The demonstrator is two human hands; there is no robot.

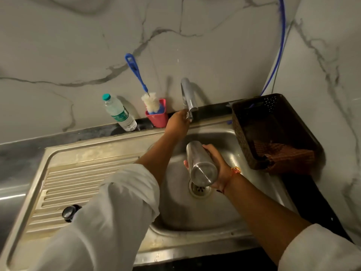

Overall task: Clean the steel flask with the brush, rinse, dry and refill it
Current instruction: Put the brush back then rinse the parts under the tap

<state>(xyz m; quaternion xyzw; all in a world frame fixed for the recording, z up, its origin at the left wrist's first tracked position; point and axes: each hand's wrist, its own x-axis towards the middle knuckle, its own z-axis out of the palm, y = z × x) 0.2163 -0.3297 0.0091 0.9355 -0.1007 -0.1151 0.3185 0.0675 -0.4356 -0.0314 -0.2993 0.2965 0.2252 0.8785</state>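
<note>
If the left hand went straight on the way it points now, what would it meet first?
The tap. The left hand points toward the back of the sink, and its fingertips are at the tap's lower end; whether they touch it is unclear. Behind the tap stands the marble wall.

Home kitchen: steel sink (109,153), tap (188,96), marble wall (78,45).
</note>
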